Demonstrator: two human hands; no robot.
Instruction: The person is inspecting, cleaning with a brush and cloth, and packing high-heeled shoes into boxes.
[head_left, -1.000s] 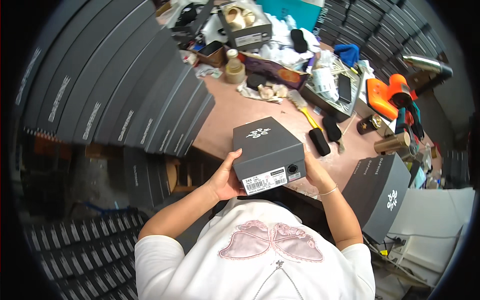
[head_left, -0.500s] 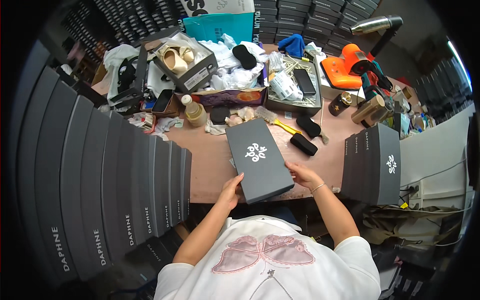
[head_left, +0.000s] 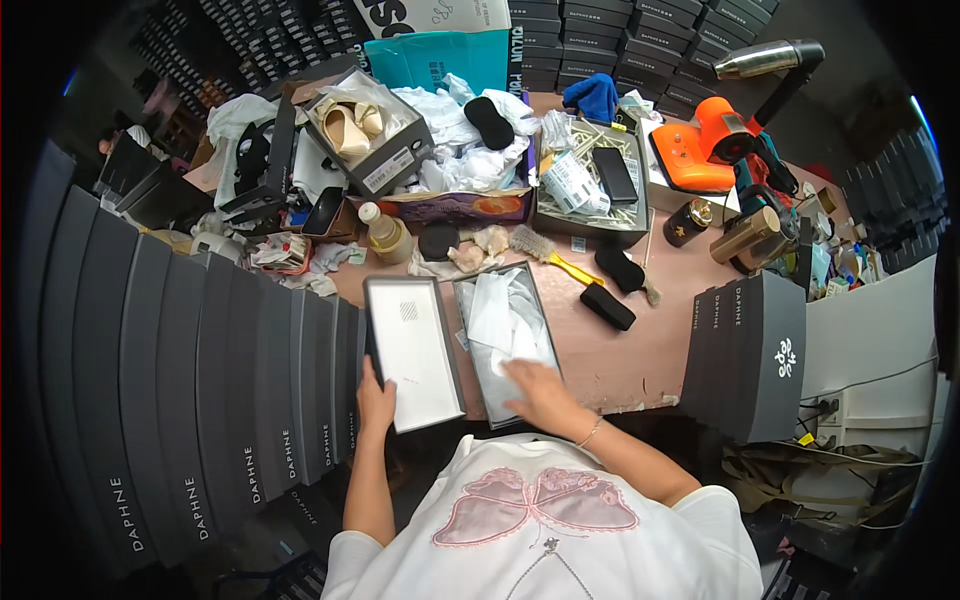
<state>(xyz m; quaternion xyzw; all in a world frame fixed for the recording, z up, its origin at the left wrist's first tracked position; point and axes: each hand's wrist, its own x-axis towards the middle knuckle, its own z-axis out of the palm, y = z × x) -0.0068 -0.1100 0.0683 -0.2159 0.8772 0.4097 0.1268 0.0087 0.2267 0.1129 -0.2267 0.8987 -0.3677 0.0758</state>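
Observation:
A dark grey shoebox (head_left: pixel 542 318) stands uncovered on the table in front of me, filled with white tissue paper (head_left: pixel 505 315). What lies under the paper is hidden. My left hand (head_left: pixel 376 398) grips the box's lid (head_left: pixel 418 350) by its left edge. The lid is tilted so that its white inside faces up, just left of the box. Over the near half of the box, my right hand (head_left: pixel 548 397) has its fingers stretched out onto the tissue paper, holding nothing that I can see.
Rows of dark shoeboxes (head_left: pixel 225 400) rise at left, with a shorter stack (head_left: pixel 745 360) at right. Beyond the box are a yellow-handled brush (head_left: pixel 572 268), black sponge-like pads (head_left: pixel 607 307), a bottle (head_left: pixel 385 235) and a box with beige shoes (head_left: pixel 385 165). An orange device (head_left: pixel 690 160) stands far right.
The closed shoebox has been opened. My left hand has carried the lid leftward and turned its inside up. My right hand has moved from the box's right side onto the tissue paper.

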